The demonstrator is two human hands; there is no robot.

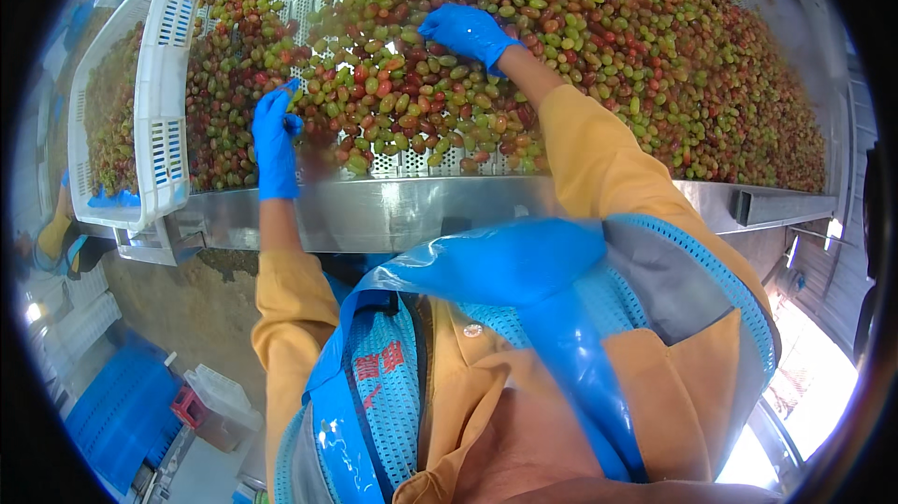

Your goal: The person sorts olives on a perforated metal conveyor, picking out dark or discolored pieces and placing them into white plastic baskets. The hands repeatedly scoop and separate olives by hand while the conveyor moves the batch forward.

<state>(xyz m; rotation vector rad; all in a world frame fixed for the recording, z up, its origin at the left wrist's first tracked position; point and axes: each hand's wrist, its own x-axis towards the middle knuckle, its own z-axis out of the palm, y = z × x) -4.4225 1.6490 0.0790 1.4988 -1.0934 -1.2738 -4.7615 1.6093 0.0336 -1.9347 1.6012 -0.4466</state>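
Loose red and green grapes point(617, 55) lie thickly over a white perforated belt point(410, 163). In a blue glove, my left hand point(276, 146) is at the near left side of the grapes. Its fingertips are drawn together, and whether something small is between them is unclear. My right hand point(468, 35), also gloved in blue, reaches farther out over the middle of the belt. Its bent fingers point left and down among the grapes, and their tips are partly hidden. Left of my left hand stands a white slotted plastic crate point(161, 86) with small green and reddish pieces inside.
A steel edge point(393, 213) runs between my body and the belt. A metal bracket point(789, 208) juts out at the right. Another person's sleeve point(53, 237) shows at far left. Behind lie a red crate point(188, 406), a pale crate point(219, 392) and blue sheeting point(123, 406).
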